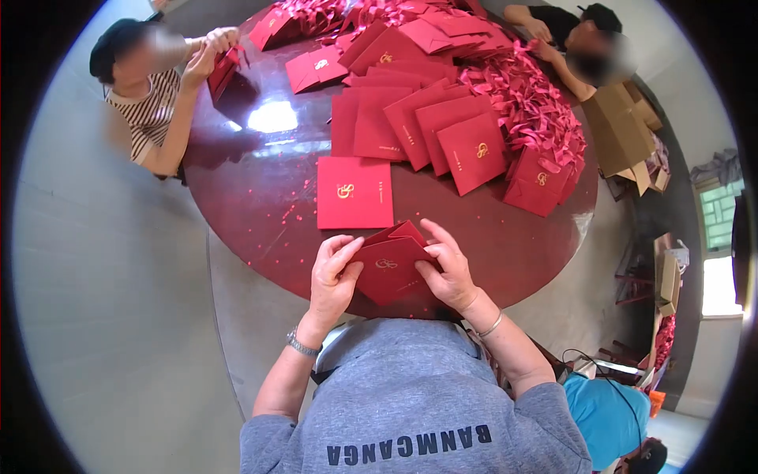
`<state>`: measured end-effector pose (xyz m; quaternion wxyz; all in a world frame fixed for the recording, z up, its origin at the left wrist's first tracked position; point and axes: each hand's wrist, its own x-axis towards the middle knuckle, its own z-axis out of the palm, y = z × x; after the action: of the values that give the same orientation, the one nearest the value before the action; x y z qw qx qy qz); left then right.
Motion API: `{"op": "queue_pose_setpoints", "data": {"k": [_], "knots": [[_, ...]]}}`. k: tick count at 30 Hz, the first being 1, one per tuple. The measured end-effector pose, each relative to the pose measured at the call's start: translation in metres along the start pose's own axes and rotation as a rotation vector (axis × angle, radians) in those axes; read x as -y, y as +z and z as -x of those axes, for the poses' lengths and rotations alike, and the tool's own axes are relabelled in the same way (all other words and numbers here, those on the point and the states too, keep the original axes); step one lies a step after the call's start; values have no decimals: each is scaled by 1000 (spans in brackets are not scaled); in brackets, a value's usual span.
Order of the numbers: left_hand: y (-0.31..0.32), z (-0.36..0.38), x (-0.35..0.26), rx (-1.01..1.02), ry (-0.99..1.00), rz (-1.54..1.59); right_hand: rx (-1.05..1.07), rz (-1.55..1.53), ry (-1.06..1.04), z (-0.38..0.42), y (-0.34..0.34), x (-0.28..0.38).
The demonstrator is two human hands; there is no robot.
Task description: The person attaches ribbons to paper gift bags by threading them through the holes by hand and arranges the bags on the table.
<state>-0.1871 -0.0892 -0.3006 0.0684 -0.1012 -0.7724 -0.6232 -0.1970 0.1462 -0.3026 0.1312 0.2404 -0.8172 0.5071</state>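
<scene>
The round, dark red worktop (268,197) bears red bags (471,154), a heap of ribbons (537,103) and scattered red bits (286,215).

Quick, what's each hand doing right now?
Left hand: holding the left side of the red bag, thumb on its front.
Right hand: holding the bag's right side, thumb on its front, upper fingers partly spread.

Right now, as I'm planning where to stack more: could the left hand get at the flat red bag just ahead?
Probably yes: the flat bag lies just beyond the left hand, its face uncovered, though that hand must first release the held bag.
</scene>
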Motion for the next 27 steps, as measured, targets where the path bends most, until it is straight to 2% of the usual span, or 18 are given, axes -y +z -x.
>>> {"op": "queue_pose_setpoints", "data": {"k": [2, 4, 6, 8, 10, 14, 16, 17, 20, 22, 25, 27], "knots": [[1, 2, -1, -34, 94, -110, -11, 59, 54, -3, -2, 3], [1, -1, -3, -67, 184, -89, -35, -18, 133, -3, 0, 6], [-4, -1, -2, -54, 76, 44, -70, -65, 184, 0, 3, 4], [-13, -6, -2, 18, -71, 190, -35, -99, 116, 2, 5, 6], [-27, -14, -9, 206, -101, -72, -32, -87, 81, 1, 6, 11], [-32, -24, -30, 319, -138, -139, -8, -136, 65, 0, 4, 13], [-20, -31, -61, 114, 347, -811, -13, -136, 147, 4, 7, 13], [-14, -32, -61, 118, 305, -763, -17, -134, 140, 8, 11, 10], [6, -32, -65, 106, 374, -832, -41, -73, 192, 16, 19, 6], [14, -34, -62, 132, 375, -809, -57, -44, 320, 15, 19, 12], [21, -38, -55, 129, 393, -781, 19, -34, 365, 18, 19, 8], [27, -41, -38, 249, 342, -700, 97, 15, 380, 19, 22, 5]]}}
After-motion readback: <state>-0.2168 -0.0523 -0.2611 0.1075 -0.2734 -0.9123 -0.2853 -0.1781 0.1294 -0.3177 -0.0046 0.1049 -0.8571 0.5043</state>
